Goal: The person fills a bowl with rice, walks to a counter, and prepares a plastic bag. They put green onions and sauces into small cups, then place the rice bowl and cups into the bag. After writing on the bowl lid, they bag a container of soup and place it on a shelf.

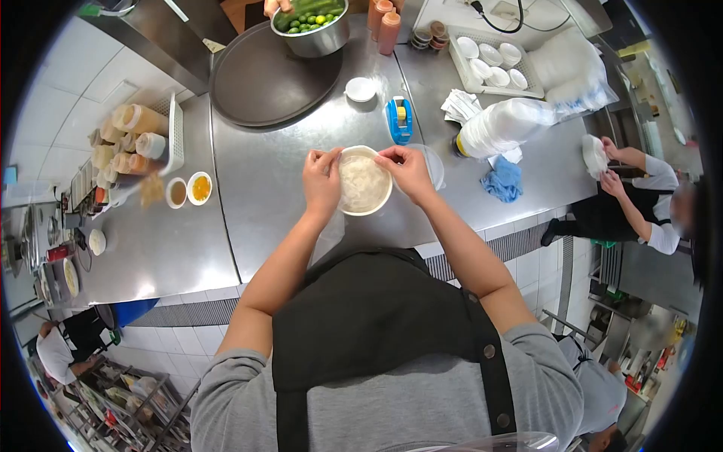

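Note:
A round white bowl with a pale, cloudy, creased-looking top is in front of me at the counter's near side. My left hand is closed on its upper left rim, thumb and fingers pinched together. On the opposite side, my right hand pinches the upper right rim. Beside the right hand lies a clear round plastic lid, partly covered by that hand. Just beyond the bowl stands a blue tape dispenser. A small white cup sits farther back.
A dark round tray and a metal pot of green limes are at the back. Stacked white containers and a blue cloth lie right. Sauce cups stand left. A co-worker holds a white container at right.

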Motion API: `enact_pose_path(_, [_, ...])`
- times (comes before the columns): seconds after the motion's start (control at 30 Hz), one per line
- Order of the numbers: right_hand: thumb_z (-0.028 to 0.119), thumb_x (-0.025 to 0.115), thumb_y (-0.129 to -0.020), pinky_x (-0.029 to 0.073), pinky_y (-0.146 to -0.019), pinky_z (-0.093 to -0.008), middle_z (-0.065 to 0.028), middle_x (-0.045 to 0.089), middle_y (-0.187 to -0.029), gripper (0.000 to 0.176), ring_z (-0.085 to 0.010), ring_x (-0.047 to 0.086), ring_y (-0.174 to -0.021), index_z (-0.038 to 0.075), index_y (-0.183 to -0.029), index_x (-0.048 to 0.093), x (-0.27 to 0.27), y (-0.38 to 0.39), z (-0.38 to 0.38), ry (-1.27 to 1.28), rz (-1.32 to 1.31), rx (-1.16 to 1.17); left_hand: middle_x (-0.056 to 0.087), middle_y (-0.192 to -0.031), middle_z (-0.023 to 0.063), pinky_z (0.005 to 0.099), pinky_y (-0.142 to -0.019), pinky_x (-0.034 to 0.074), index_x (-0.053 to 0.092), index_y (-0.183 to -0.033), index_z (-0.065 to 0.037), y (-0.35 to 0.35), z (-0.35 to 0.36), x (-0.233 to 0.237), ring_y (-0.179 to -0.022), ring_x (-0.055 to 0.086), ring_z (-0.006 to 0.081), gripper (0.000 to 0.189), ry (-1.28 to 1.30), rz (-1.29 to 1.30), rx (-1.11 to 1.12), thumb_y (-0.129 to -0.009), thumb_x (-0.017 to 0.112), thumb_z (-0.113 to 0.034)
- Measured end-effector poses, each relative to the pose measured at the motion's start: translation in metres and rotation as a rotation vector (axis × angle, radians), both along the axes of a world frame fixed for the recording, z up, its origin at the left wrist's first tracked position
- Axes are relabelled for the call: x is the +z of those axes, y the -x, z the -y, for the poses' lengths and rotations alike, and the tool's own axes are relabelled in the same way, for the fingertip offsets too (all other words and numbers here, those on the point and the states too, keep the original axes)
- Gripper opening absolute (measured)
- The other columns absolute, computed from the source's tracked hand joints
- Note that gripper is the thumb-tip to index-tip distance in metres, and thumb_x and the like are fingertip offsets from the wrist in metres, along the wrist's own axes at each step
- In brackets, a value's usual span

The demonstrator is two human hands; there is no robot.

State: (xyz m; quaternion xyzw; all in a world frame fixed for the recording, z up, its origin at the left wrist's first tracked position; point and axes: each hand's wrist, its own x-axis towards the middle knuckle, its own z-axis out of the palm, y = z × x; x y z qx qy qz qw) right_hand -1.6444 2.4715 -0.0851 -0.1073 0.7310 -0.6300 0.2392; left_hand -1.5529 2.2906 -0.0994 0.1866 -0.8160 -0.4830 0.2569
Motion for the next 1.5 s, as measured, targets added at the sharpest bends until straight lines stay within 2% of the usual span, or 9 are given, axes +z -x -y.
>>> enact_pose_path(0.23, [0.009, 0.077, -0.085, 0.052, -0.071, -0.0271, -0.006, 0.071, -0.088, 0.016, -0.0124, 0.065, -0.079, 0.002, -0.099, 0.072, -0.022, 0.017, -0.014, 0.297, 0.608, 0.052, 0.057, -0.085, 0.0096, 0.0344, -0.071, 0.047, 0.076, -0.101, -0.006, -0.004, 0.003, 0.003, -0.077, 0.058, 0.022, 0.014, 0.038, 0.05, -0.077, -0.091, 0.067, -0.005])
enact_pose_path(0.37, [0.01, 0.078, -0.083, 0.051, -0.07, -0.0265, -0.0049, 0.071, -0.089, 0.017, -0.0114, 0.064, -0.08, 0.002, -0.097, 0.072, -0.014, 0.008, -0.006, 0.125, 0.129, 0.198, 0.061, -0.087, 0.0112, 0.0339, -0.075, 0.049, 0.075, -0.098, -0.002, -0.025, 0.013, 0.002, -0.081, 0.061, 0.0239, 0.013, 0.041, 0.076, -0.185, -0.089, 0.068, -0.008])
enact_pose_path(0.43, [0.011, 0.077, -0.085, 0.052, -0.079, -0.0265, -0.0035, 0.071, -0.092, 0.018, -0.0107, 0.065, -0.086, 0.004, -0.101, 0.073, -0.012, 0.0, -0.013, 0.149, 0.241, 0.323, 0.065, -0.089, 0.0098, 0.0303, -0.077, 0.048, 0.076, -0.102, -0.002, -0.034, 0.021, 0.02, -0.084, 0.062, 0.0204, 0.015, 0.137, 0.144, -0.349, -0.091, 0.069, -0.01])
enact_pose_path(0.53, [0.012, 0.078, -0.085, 0.052, -0.081, -0.0265, -0.0036, 0.071, -0.092, 0.019, -0.0106, 0.065, -0.086, 0.003, -0.101, 0.073, -0.013, -0.014, -0.013, 0.187, 0.411, 0.41, 0.068, -0.094, 0.0075, 0.0302, -0.082, 0.049, 0.076, -0.104, -0.002, -0.036, 0.007, 0.024, -0.091, 0.063, 0.0191, 0.017, -0.134, 0.088, -0.496, -0.091, 0.07, -0.01])
enact_pose_path(0.73, [0.012, 0.08, -0.083, 0.051, -0.081, -0.0259, -0.004, 0.072, -0.092, 0.022, -0.0099, 0.065, -0.086, 0.001, -0.1, 0.072, -0.013, -0.022, -0.013, 0.247, 0.363, 0.399, 0.073, -0.098, 0.0071, 0.0275, -0.081, 0.05, 0.075, -0.109, 0.002, -0.046, 0.004, 0.015, -0.089, 0.064, 0.0134, 0.022, -0.614, 0.29, -0.405, -0.089, 0.07, -0.007])
enact_pose_path(1.13, [0.014, 0.077, -0.085, 0.048, -0.078, -0.0251, -0.0029, 0.07, -0.094, 0.02, -0.0093, 0.062, -0.089, 0.004, -0.102, 0.073, -0.016, -0.029, -0.029, 0.268, 0.596, 0.323, 0.074, -0.097, 0.0097, 0.0277, -0.083, 0.051, 0.075, -0.109, 0.002, -0.053, 0.001, 0.018, -0.09, 0.065, 0.0137, 0.028, -0.579, 0.356, -0.454, -0.094, 0.066, -0.02])
enact_pose_path(1.27, [0.013, 0.076, -0.086, 0.047, -0.076, -0.0254, -0.004, 0.069, -0.091, 0.018, -0.0093, 0.06, -0.086, 0.004, -0.101, 0.073, -0.006, -0.032, -0.022, 0.085, 0.521, 0.224, 0.075, -0.094, 0.0102, 0.0277, -0.078, 0.051, 0.076, -0.106, 0.001, -0.048, 0.002, 0.017, -0.085, 0.066, 0.0144, 0.023, -0.645, 0.333, -0.402, -0.093, 0.068, -0.017])
enact_pose_path(1.4, [0.015, 0.075, -0.087, 0.046, -0.073, -0.0251, -0.0034, 0.067, -0.087, 0.016, -0.0089, 0.058, -0.081, 0.004, -0.1, 0.073, -0.001, -0.046, -0.011, -0.018, 0.247, 0.028, 0.073, -0.089, 0.0142, 0.0301, -0.074, 0.051, 0.076, -0.101, -0.002, -0.049, -0.013, 0.014, -0.08, 0.067, 0.0201, 0.014, -0.25, 0.094, -0.212, -0.089, 0.071, -0.008])
enact_pose_path(1.5, [0.017, 0.07, -0.093, 0.044, -0.071, -0.0252, -0.0026, 0.061, -0.087, 0.016, -0.0095, 0.054, -0.078, 0.004, -0.101, 0.074, -0.02, -0.066, -0.015, -0.032, -0.038, -0.089, 0.07, -0.089, 0.0103, 0.0287, -0.074, 0.048, 0.076, -0.102, -0.002, -0.042, -0.018, 0.017, -0.082, 0.063, 0.0168, 0.014, -0.124, -0.069, -0.183, -0.09, 0.071, -0.008])
